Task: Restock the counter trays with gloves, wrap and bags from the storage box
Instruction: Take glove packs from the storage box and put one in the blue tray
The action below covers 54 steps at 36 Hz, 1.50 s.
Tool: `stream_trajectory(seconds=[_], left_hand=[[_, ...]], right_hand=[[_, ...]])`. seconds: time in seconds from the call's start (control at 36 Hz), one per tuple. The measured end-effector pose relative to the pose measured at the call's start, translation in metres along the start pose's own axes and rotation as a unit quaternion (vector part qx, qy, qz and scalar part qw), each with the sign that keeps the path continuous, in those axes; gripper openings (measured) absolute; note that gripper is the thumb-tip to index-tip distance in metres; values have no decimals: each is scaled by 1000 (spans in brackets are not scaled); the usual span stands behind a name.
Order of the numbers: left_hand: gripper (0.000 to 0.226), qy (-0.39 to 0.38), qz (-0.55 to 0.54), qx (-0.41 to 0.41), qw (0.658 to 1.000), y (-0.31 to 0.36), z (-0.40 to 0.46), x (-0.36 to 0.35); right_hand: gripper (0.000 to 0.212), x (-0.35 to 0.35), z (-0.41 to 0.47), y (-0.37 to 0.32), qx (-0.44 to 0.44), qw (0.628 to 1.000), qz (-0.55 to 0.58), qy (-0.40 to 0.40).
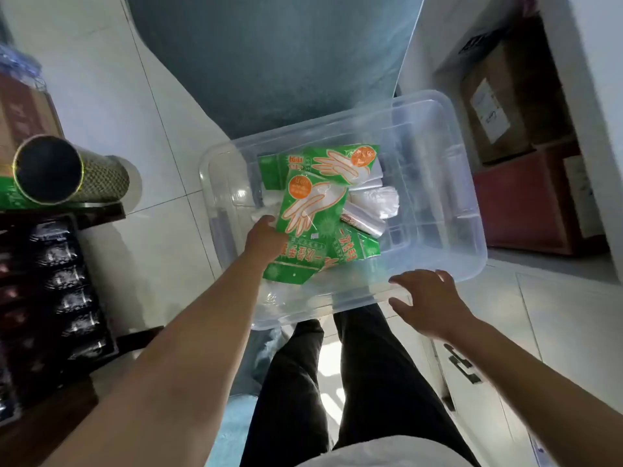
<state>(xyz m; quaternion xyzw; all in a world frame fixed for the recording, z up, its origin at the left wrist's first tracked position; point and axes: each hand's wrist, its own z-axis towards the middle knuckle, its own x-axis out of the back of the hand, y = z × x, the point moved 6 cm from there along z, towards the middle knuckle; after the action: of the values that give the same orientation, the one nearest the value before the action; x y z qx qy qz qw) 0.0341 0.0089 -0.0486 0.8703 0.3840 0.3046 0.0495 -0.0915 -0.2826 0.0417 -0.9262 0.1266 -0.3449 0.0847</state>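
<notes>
A clear plastic storage box point(465, 210) stands on the floor in front of my legs. Inside lie green glove packets printed with a hand outline and rolls of clear plastic bags point(371, 203). My left hand point(264, 235) reaches into the box and grips the top green glove packet point(308, 217) by its left edge, tilting it up. Another glove packet point(340, 161) lies behind it, and a third point(359, 246) to its right. My right hand point(428, 301) hovers with fingers spread at the box's near rim; whether it touches the rim I cannot tell.
A dark cylinder point(67, 171) lies on a low shelf at the left, above a rack of dark wrapped packs point(67, 281). Cardboard boxes point(505, 106) and a red box point(529, 203) sit at the right. A grey mat point(269, 62) lies beyond the storage box. White tiled floor surrounds it.
</notes>
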Motion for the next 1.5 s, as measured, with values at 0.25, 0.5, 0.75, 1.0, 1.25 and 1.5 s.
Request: stream_trajectory(seconds=[0.25, 0.5, 0.75, 1.0, 1.25, 1.5], left_hand=[[21, 55, -35, 0, 998, 8, -1, 12], [23, 69, 82, -156, 982, 72, -67, 23], [26, 19, 316, -292, 903, 133, -161, 52], [27, 30, 385, -414, 824, 173, -255, 89], [24, 71, 440, -469, 762, 186, -304, 101], [55, 215, 343, -586, 702, 212, -358, 119]], right_hand=[[44, 11, -8, -8, -9, 999, 31, 24], [48, 65, -23, -33, 9, 995, 76, 67], [56, 142, -63, -73, 84, 973, 61, 206], [33, 159, -98, -127, 139, 955, -99, 243], [24, 173, -129, -142, 114, 947, -99, 285], [21, 204, -175, -116, 84, 929, 7, 359]])
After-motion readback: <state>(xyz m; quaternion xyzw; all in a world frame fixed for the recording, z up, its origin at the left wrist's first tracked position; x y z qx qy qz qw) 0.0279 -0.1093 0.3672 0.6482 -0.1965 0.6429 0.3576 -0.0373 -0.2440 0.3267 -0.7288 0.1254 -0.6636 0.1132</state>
